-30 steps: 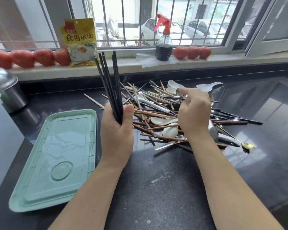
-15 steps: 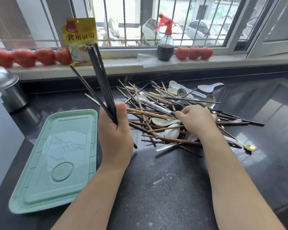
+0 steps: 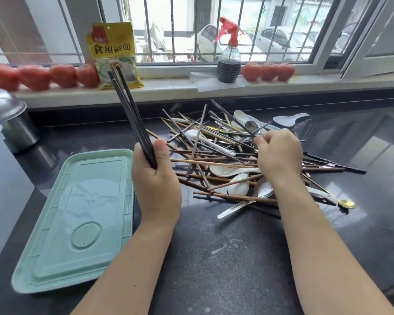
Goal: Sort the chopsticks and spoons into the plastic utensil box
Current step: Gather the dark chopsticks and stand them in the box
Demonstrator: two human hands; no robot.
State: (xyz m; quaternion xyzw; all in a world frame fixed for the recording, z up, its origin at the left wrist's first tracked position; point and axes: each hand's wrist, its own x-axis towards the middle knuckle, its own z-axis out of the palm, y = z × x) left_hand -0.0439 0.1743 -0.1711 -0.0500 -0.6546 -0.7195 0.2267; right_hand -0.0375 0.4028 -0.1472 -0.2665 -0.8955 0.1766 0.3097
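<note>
Over the pile [image 3: 225, 155], right hand [image 3: 279, 153] curled, grip hidden; left hand [image 3: 156, 178] around black chopsticks [image 3: 130, 114].

Person, two arms in view: left hand [image 3: 156, 187] and right hand [image 3: 279, 155] bare; forearms bare, no sleeve, ring or watch visible.

Black slim chopsticks [image 3: 132, 117], brown wooden chopsticks [image 3: 216, 164], white ceramic spoons [image 3: 228, 171], silver metal spoons [image 3: 263, 189] and one gold small spoon [image 3: 346, 203] contrast with the speckled black stone bench [image 3: 225, 258], the mint-green plastic lid [image 3: 77, 214] and the yellow printed packet [image 3: 114, 51].
</note>
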